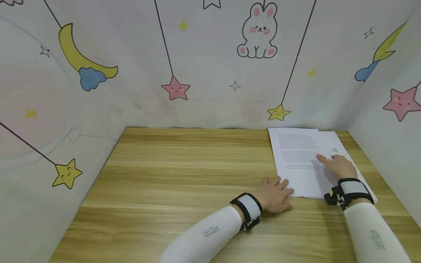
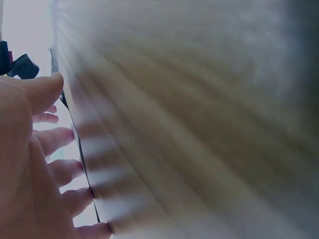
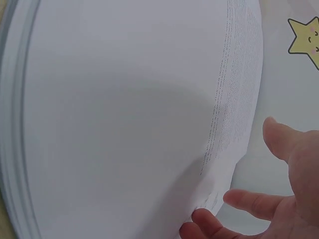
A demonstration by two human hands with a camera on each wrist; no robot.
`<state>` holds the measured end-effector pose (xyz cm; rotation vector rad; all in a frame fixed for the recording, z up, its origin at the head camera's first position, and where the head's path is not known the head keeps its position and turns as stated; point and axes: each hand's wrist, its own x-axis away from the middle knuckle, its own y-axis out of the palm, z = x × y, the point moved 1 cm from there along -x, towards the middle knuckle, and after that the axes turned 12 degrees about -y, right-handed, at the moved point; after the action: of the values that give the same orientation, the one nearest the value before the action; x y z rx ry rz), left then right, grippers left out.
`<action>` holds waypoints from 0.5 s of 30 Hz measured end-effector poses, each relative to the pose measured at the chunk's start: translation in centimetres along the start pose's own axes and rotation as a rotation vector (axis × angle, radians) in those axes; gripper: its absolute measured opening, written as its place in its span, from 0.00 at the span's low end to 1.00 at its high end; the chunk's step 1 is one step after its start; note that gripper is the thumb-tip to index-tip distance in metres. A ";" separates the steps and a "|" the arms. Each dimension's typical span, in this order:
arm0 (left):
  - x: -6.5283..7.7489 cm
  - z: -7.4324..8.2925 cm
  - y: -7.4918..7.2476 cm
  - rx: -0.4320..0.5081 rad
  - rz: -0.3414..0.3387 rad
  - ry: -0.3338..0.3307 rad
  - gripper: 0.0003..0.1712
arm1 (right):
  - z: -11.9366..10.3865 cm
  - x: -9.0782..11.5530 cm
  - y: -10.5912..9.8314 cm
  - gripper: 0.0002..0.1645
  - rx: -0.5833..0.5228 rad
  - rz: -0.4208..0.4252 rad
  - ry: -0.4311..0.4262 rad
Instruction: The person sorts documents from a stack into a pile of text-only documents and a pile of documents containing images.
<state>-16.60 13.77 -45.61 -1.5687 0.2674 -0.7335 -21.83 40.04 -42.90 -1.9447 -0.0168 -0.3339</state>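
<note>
Printed sheets of paper lie in a loose, overlapping stack at the right back of the table. My left hand rests spread on the wood, its fingertips at the stack's lower left corner. In the left wrist view the left fingers are spread, with the tips near the edge of the paper. Over the right part of the sheets is my right hand, thumb extended to the left. The right wrist view shows that hand with thumb and index finger apart and nothing between them; its other fingertips are near the paper.
The wooden table runs left of the sheets. A patterned cloth wall with stars, a moon and a rabbit stands behind and along both sides. Each wrist wears a strapped camera.
</note>
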 end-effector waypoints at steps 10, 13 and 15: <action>0.0 -0.6 0.0 0.015 -0.030 0.002 0.34 | 0.0 0.0 -0.1 0.55 -0.102 -0.001 0.082; 0.0 -0.9 -0.1 0.016 -0.034 0.004 0.33 | 0.0 0.1 -0.1 0.56 -0.116 0.003 0.098; 0.0 -1.0 0.0 0.011 -0.032 0.005 0.33 | 0.1 0.0 0.0 0.56 -0.132 0.006 0.108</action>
<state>-17.26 12.96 -45.64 -1.5636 0.2417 -0.7624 -21.80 40.16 -42.96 -2.0537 0.0838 -0.4454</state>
